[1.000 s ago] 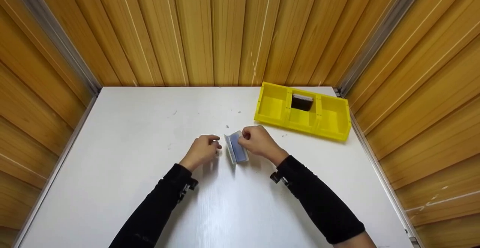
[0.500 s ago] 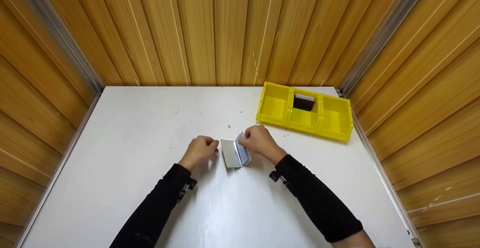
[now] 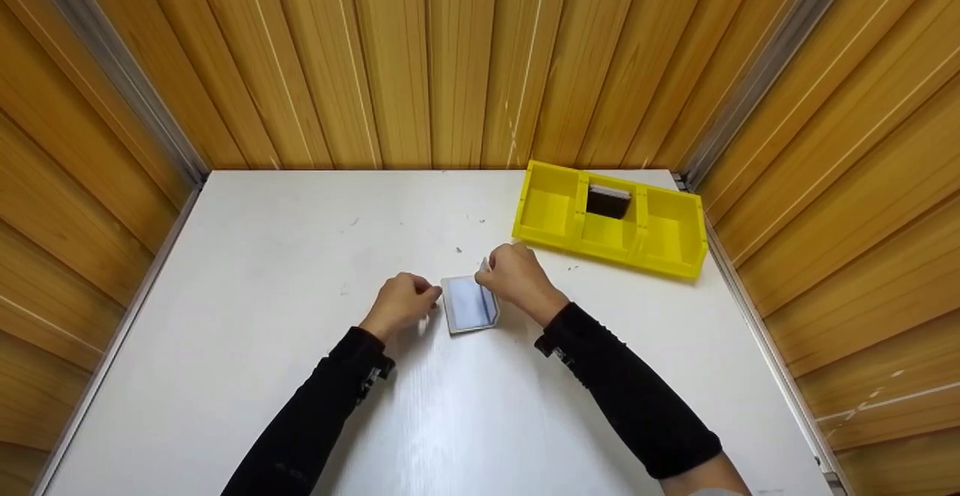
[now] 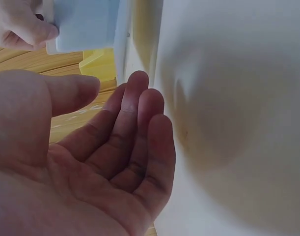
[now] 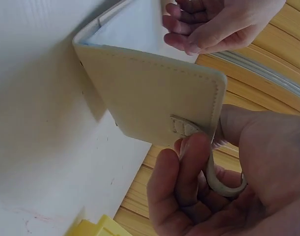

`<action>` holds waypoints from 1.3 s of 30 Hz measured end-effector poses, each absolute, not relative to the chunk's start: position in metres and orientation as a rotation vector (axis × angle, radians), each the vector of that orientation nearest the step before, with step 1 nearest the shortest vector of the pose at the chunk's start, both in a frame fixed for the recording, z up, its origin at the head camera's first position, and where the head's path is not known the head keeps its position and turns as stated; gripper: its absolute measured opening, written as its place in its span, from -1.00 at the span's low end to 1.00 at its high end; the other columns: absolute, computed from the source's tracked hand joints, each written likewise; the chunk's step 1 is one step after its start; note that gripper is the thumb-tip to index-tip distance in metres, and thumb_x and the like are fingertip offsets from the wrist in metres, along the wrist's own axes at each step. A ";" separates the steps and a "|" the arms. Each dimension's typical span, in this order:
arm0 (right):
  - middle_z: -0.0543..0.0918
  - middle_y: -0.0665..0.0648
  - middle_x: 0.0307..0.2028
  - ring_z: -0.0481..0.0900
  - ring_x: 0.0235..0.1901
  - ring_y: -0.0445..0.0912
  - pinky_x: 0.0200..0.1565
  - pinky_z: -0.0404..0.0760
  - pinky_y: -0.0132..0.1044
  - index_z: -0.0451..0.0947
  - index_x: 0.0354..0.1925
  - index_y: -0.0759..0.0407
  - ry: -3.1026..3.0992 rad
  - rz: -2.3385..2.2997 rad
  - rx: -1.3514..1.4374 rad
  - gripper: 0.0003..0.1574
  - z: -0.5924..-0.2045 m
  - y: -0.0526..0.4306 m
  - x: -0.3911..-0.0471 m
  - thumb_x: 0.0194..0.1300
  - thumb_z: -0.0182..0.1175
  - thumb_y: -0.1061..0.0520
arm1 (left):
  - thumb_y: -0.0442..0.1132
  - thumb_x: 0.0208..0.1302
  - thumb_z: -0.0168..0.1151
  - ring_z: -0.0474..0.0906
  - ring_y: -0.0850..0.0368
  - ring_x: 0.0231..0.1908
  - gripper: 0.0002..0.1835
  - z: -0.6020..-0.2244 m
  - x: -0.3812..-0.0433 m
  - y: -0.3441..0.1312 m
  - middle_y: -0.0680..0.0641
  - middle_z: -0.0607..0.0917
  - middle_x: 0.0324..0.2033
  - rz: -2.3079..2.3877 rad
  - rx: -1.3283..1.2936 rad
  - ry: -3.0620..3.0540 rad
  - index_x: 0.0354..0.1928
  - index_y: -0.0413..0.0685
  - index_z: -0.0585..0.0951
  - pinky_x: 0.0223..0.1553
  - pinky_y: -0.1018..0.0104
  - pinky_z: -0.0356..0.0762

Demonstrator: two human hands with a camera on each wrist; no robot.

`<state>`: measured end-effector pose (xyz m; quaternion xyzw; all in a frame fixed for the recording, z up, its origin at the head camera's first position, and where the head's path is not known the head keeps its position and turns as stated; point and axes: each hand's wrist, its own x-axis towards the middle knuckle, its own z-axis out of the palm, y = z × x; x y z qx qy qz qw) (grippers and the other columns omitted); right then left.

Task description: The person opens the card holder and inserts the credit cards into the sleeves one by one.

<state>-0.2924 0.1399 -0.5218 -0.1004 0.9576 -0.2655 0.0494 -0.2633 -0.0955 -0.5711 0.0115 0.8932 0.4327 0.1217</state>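
Note:
A small cream card holder (image 3: 469, 308) with clear bluish sleeves stands partly spread on the white table. Stitching runs along its cover (image 5: 150, 93) in the right wrist view, and a strap (image 5: 219, 184) curls from its edge. My right hand (image 3: 517, 275) pinches the raised cover between thumb and fingers, near the strap. Just left of the card holder is my left hand (image 3: 403, 301). In the left wrist view its fingers (image 4: 152, 142) are loosely bent, the thumb apart from them, and nothing is in the palm. The lower cover lies beside its fingertips.
A yellow bin (image 3: 611, 252) with three compartments stands at the back right. In its middle compartment leans a dark, light-edged stack (image 3: 607, 202). The white table (image 3: 300, 241) is bordered by wood-patterned walls (image 3: 390, 61), with small marks on its surface.
The card holder's left cover has swung down to the left onto the table, so the sleeve inside now faces up. My right hand keeps its pinch; my left hand stays close beside it.

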 end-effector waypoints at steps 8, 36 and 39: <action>0.23 -0.13 -0.73 0.23 -0.68 -0.22 -0.57 0.18 -0.36 0.32 -0.74 -0.03 2.840 -0.951 -0.249 -0.42 -0.526 0.142 -0.296 0.29 0.39 0.03 | -0.06 0.58 0.31 0.64 0.17 -0.43 -0.70 -0.570 -0.263 -0.096 -0.08 0.85 -0.37 1.234 0.019 2.615 -0.26 -0.09 0.83 -0.37 0.37 0.49; 0.24 -0.11 -0.67 0.24 -0.60 -0.19 -0.50 0.18 -0.34 0.30 -0.69 -0.02 2.765 -0.961 -0.168 -0.49 -0.561 0.158 -0.306 0.29 0.31 0.04 | -0.17 0.41 0.32 0.53 0.16 -0.58 -0.75 -0.577 -0.270 -0.108 0.04 0.69 -0.57 1.120 0.030 2.711 -0.45 -0.08 0.75 -0.52 0.36 0.43; 0.30 -0.08 -0.65 0.30 -0.56 -0.15 -0.48 0.24 -0.32 0.37 -0.66 0.01 2.776 -0.909 -0.158 -0.54 -0.561 0.160 -0.305 0.31 0.31 0.03 | -0.16 0.39 0.34 0.54 0.14 -0.51 -0.76 -0.577 -0.271 -0.109 0.04 0.68 -0.54 1.095 0.028 2.729 -0.43 -0.09 0.76 -0.47 0.35 0.43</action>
